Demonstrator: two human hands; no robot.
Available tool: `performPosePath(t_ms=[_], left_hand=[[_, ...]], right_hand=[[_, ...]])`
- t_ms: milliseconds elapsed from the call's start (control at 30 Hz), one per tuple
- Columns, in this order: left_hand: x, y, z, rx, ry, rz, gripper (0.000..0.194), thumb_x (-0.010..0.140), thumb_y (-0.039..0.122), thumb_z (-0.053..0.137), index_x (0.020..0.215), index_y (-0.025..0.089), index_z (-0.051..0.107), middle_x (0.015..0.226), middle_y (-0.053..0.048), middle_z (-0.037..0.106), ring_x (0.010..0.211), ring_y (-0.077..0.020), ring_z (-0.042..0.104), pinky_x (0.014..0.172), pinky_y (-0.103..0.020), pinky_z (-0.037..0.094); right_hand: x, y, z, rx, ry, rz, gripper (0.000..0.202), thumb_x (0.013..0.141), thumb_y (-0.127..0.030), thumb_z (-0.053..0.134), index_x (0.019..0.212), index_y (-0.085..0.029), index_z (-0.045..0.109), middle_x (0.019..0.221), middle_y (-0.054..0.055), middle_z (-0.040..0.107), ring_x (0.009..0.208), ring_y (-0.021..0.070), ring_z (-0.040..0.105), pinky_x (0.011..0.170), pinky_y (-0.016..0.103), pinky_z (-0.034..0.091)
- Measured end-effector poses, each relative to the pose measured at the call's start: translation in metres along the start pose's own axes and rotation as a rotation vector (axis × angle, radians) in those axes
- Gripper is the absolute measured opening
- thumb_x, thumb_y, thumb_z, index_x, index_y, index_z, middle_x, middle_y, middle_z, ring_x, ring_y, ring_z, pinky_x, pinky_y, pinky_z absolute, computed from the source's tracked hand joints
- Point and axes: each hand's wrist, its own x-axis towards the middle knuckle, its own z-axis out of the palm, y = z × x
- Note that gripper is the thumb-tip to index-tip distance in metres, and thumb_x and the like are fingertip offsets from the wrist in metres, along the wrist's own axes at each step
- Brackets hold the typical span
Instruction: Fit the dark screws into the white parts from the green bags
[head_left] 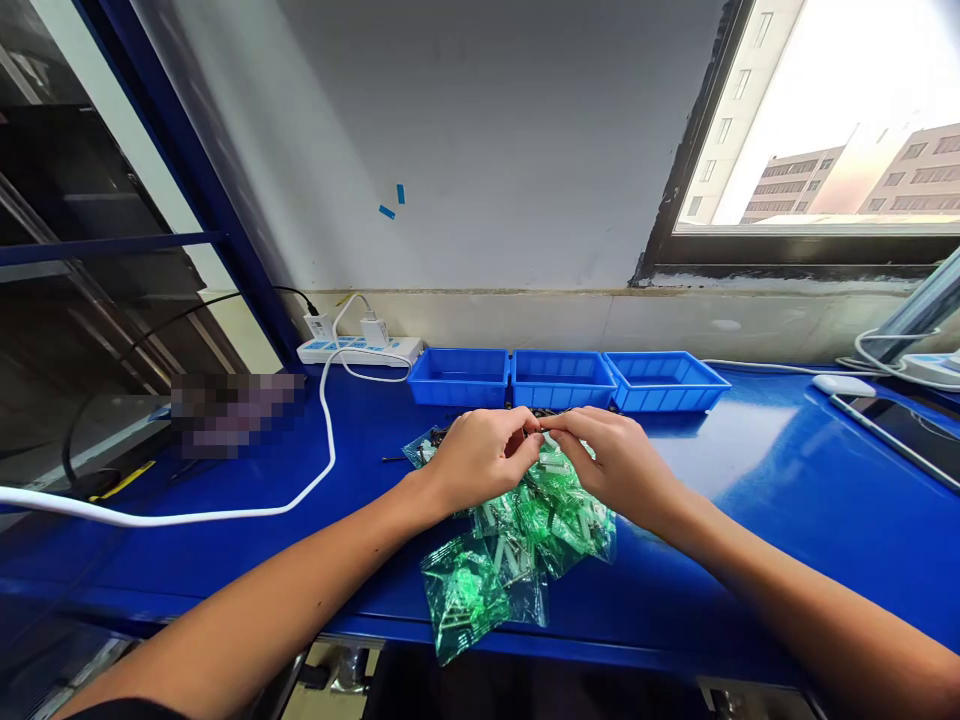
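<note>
Head view | green bags (510, 550) heaped at the blue table's (750, 470) near edge, one overhanging | left hand (480, 455) and right hand (607, 460) meet above heap, fingertips pinched on a small part, too small to identify | bare table on both sides | three blue bins (559, 378) behind | power strip (360, 348) by wall | no legible writing

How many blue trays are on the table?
3 blue trays, side by side along the wall behind the hands: left tray, middle tray, right tray. None seems hidden.
</note>
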Motion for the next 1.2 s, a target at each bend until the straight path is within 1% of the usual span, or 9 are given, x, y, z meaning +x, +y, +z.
performPosePath(t_ms=[133,200,300,467,633,733,967,1067,1200], left_hand=[[0.001,-0.001,0.001,-0.018,-0.016,-0.025,0.019,0.083,0.029,0.047,0.074,0.017,0.059,0.056,0.002,0.055,0.052,-0.0111,0.047,0.050,-0.022,0.031],[0.001,0.000,0.001,-0.017,-0.013,-0.032,0.018,0.083,0.028,0.048,0.073,0.017,0.058,0.056,0.003,0.055,0.052,-0.0109,0.046,0.050,-0.022,0.031],[0.000,0.001,0.001,-0.005,-0.001,-0.029,0.018,0.083,0.028,0.048,0.072,0.017,0.058,0.055,0.003,0.053,0.050,-0.0101,0.044,0.050,-0.022,0.030],[-0.001,0.003,0.001,0.028,0.003,-0.004,0.018,0.083,0.027,0.047,0.073,0.017,0.058,0.054,0.004,0.052,0.050,-0.0097,0.044,0.051,-0.022,0.030],[-0.001,0.001,0.001,0.062,0.009,-0.002,0.019,0.083,0.027,0.047,0.072,0.017,0.059,0.056,0.003,0.054,0.051,-0.0102,0.046,0.051,-0.022,0.030],[-0.001,0.001,0.000,0.068,0.010,-0.008,0.018,0.083,0.026,0.047,0.073,0.017,0.059,0.056,0.003,0.054,0.051,-0.0102,0.046,0.051,-0.022,0.031],[-0.002,0.003,-0.001,0.077,0.012,0.005,0.016,0.083,0.024,0.048,0.080,0.017,0.062,0.055,0.003,0.056,0.050,-0.0099,0.047,0.051,-0.022,0.031],[-0.001,0.003,-0.001,0.100,0.009,0.006,0.016,0.083,0.024,0.048,0.080,0.017,0.062,0.056,0.003,0.057,0.051,-0.0100,0.048,0.052,-0.022,0.032],[0.001,0.002,-0.001,0.143,0.040,-0.012,0.019,0.084,0.025,0.046,0.082,0.016,0.063,0.057,0.002,0.059,0.051,-0.0105,0.049,0.052,-0.023,0.032]], right_hand=[[0.000,0.002,0.003,-0.086,-0.069,0.029,0.023,0.089,-0.017,0.044,0.093,-0.019,0.066,0.079,0.006,0.071,0.072,0.0186,0.065,0.061,0.028,0.046],[-0.001,0.002,0.005,-0.087,-0.101,0.034,0.023,0.089,-0.017,0.044,0.096,-0.019,0.065,0.083,0.006,0.071,0.076,0.0196,0.066,0.063,0.028,0.047],[0.000,0.002,0.007,-0.062,-0.103,0.035,0.025,0.089,-0.015,0.041,0.099,-0.019,0.064,0.092,0.006,0.071,0.084,0.0202,0.066,0.067,0.029,0.048],[0.000,0.000,0.005,-0.091,-0.131,0.070,0.028,0.090,-0.014,0.038,0.094,-0.018,0.065,0.094,0.007,0.071,0.085,0.0203,0.067,0.069,0.029,0.050],[0.000,-0.001,0.006,-0.114,-0.192,0.068,0.033,0.089,-0.013,0.039,0.109,-0.020,0.065,0.103,0.006,0.071,0.095,0.0219,0.067,0.075,0.030,0.051],[0.001,-0.004,0.005,-0.140,-0.206,0.086,0.034,0.088,-0.012,0.041,0.110,-0.021,0.065,0.107,0.006,0.070,0.097,0.0219,0.067,0.075,0.029,0.050],[0.006,-0.015,-0.003,-0.304,-0.275,0.227,0.023,0.090,-0.020,0.046,0.099,-0.020,0.067,0.088,0.006,0.073,0.082,0.0224,0.069,0.062,0.027,0.042],[0.006,-0.017,-0.004,-0.333,-0.319,0.232,0.021,0.091,-0.022,0.046,0.096,-0.018,0.066,0.088,0.006,0.073,0.082,0.0224,0.068,0.061,0.026,0.039],[0.007,-0.017,-0.003,-0.347,-0.304,0.242,0.023,0.093,-0.025,0.045,0.091,-0.017,0.066,0.086,0.007,0.073,0.077,0.0204,0.067,0.058,0.026,0.035]])
